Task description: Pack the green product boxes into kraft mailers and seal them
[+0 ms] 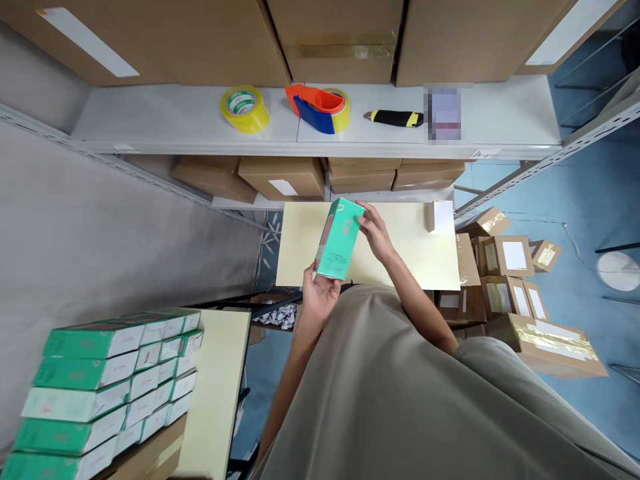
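Observation:
A green printed carton [341, 239] is held tilted above the cream table [400, 263]. At its lower end, my left hand [320, 297] is closed round the bottom edge. The fingers of my right hand [375, 230] grip its upper right edge. The carton looks closed at the end facing me. A small white box [441, 217] stands at the table's right end, apart from both hands.
Above the table, a shelf [190, 120] carries a yellow tape roll [245, 109], a tape dispenser [320, 109] and a utility knife [396, 118]. Stacked green cartons [75, 363] fill a side table [220, 373] at left. Cardboard boxes [507, 257] lie on the floor at right.

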Demonstrator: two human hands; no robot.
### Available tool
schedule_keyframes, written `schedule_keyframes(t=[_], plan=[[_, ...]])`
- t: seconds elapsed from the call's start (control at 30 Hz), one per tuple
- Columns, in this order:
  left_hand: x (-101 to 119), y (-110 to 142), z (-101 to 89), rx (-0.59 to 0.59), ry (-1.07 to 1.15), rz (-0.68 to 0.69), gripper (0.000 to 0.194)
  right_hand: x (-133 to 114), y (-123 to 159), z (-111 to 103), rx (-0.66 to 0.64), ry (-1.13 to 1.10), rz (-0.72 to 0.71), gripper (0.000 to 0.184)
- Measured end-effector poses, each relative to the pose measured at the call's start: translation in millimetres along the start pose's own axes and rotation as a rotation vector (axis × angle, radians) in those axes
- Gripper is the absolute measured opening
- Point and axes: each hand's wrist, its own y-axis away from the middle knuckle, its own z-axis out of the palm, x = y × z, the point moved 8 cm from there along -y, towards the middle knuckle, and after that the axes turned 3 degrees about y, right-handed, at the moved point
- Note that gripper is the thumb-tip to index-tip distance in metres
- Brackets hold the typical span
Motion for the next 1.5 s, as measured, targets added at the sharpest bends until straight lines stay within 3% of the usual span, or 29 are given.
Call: schedule_keyframes(t=[0.13, 0.4, 0.5, 0.73, 0.93, 1.1, 1.27, 1.5], plan=[[-12, 11, 7.5, -0.048, 0.207, -0.218, 0.027, -4, -12, -2, 0.001, 0.053, -0.081, 0.068], [-11, 9, 4.3, -0.102, 0.191, -0.215, 0.018, -21, -19, 13, -0.023, 0.158, -0.151, 0.074], [-1, -3, -7.1, -0.112, 0.075, -0.105, 0.036, -27, -16, 12, -0.050, 0.181, -0.135, 0.073], [32, -18, -28.9, -0.088, -0.141, 0.309, 0.045, -27, -14, 1, -0.026, 0.149, -0.038, 0.078], [45, -14, -23.2, -0.068, -0.360, 0.473, 0.076, -37, -16, -4, -0.029, 0.163, -0.048, 0.075], [52, -2, -6.8, -0.012, -0.475, 0.628, 0.086, -44, -16, -8, -0.044, 0.138, -0.034, 0.072], [67, 28, 13.5, 0.050, -0.625, 0.859, 0.076, -37, -13, -15, -0.066, 0.100, 0.047, 0.062], [69, 44, 23.8, 0.039, -0.703, 0.889, 0.060, -41, -11, -25, -0.076, 0.073, -0.022, 0.048]])
